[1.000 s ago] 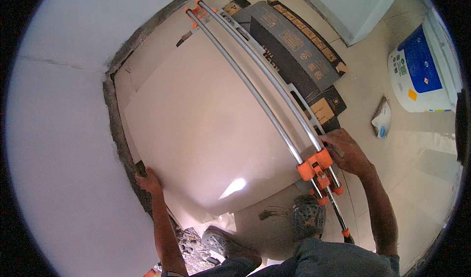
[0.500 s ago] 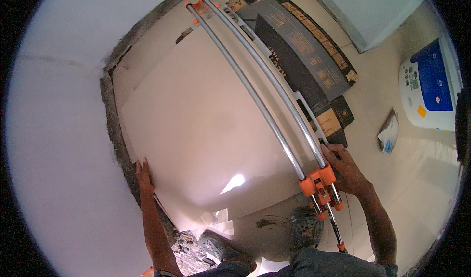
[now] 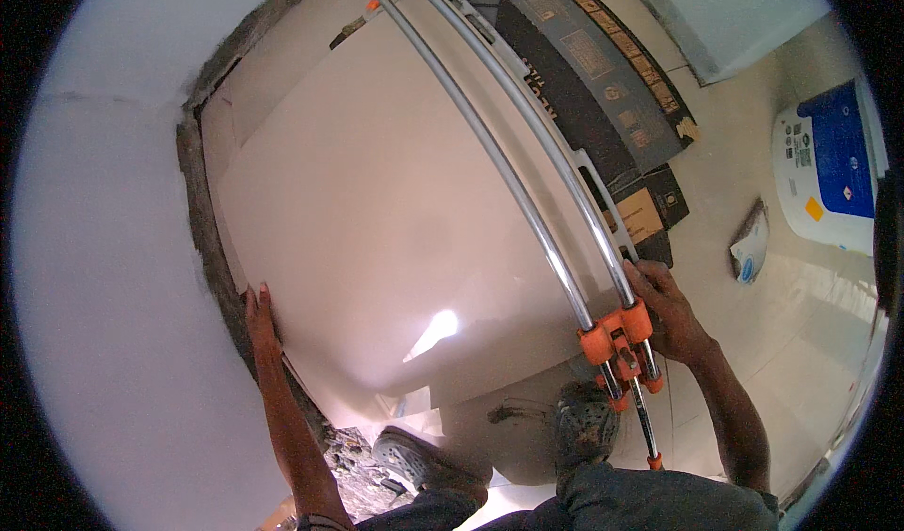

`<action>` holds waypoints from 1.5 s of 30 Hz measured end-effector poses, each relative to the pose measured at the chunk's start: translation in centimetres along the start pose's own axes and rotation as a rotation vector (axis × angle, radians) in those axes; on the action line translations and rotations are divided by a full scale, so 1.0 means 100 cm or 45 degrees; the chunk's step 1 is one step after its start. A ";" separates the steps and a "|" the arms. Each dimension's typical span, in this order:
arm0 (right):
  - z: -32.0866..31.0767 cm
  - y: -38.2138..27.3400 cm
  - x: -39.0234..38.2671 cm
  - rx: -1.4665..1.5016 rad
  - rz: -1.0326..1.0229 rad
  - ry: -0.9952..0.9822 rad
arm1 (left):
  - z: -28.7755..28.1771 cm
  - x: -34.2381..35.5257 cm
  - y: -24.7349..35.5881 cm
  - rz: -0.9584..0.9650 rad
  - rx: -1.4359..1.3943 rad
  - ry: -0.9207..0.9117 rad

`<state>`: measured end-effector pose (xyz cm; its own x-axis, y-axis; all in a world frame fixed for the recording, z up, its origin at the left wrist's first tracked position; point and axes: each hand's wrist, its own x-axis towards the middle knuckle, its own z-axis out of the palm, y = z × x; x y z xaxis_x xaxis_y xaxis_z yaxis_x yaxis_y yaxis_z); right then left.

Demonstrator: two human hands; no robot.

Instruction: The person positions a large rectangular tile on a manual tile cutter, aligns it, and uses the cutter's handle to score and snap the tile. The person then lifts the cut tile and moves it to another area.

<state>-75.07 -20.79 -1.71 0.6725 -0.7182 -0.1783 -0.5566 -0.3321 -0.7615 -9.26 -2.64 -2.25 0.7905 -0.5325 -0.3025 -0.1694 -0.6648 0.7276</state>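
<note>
A large cream tile (image 3: pixel 377 201) lies under the two steel rails of a manual tile cutter (image 3: pixel 527 216). The cutter's orange carriage (image 3: pixel 617 333) sits at the near end of the rails, its handle pointing toward me. At the tile's left edge, beside the wall, my left hand (image 3: pixel 263 324) is closed on the rim with its fingertips pointing away from me. My right hand (image 3: pixel 670 314) is closed at the tile's near right corner, just right of the carriage. Its thumb is near the rail, and the undersides of its fingers are hidden.
Flattened dark cardboard (image 3: pixel 603 70) lies beyond the cutter on the right. A white and blue bucket (image 3: pixel 829 168) and a torn scrap (image 3: pixel 750 244) are on the tiled floor (image 3: pixel 716 154). Rough rubble (image 3: pixel 353 470) lies by my clog (image 3: pixel 405 456). A wall (image 3: pixel 113 249) borders the left.
The view has shifted slightly, so the tile and cutter appear a little higher in the picture. Both hands keep their places at the tile's edges.
</note>
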 end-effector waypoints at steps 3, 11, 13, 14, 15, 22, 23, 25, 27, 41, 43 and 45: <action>0.001 0.000 0.000 -0.036 -0.008 0.005 | -0.009 0.010 -0.014 -0.046 -0.064 -0.008; 0.005 0.002 0.001 -0.083 -0.026 0.004 | 0.006 -0.004 0.005 -0.177 0.071 0.115; 0.003 0.001 0.001 -0.063 0.006 0.007 | 0.026 -0.031 0.054 -0.433 0.302 0.174; 0.002 -0.001 0.001 -0.031 0.005 0.009 | 0.021 -0.032 0.052 -0.409 0.317 0.166; 0.002 -0.001 0.001 -0.004 0.012 0.011 | 0.017 -0.030 0.043 -0.387 0.331 0.149; 0.001 -0.001 0.004 0.030 -0.094 0.078 | -0.014 0.010 -0.026 0.056 0.274 0.059; 0.000 -0.004 0.005 0.038 -0.074 0.071 | -0.014 0.012 -0.027 0.035 0.241 0.066; 0.001 -0.003 0.002 0.023 -0.033 0.060 | -0.005 0.012 -0.017 -0.105 0.049 0.105; 0.005 0.000 -0.002 -0.023 0.006 0.051 | -0.001 0.013 -0.016 -0.173 -0.012 0.117; 0.015 -0.006 -0.018 0.024 0.055 0.229 | 0.005 0.013 -0.021 -0.040 0.025 0.082; 0.015 -0.009 -0.011 0.058 0.053 0.246 | -0.002 0.021 -0.020 0.048 -0.018 0.064; 0.013 -0.017 -0.016 0.018 0.177 0.206 | 0.000 0.020 -0.030 0.081 -0.047 0.054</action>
<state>-74.60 -18.24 -0.97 0.5019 -0.8458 -0.1808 -0.6307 -0.2149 -0.7456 -7.20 -1.70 -5.03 0.8030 -0.5501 -0.2292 -0.1988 -0.6099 0.7672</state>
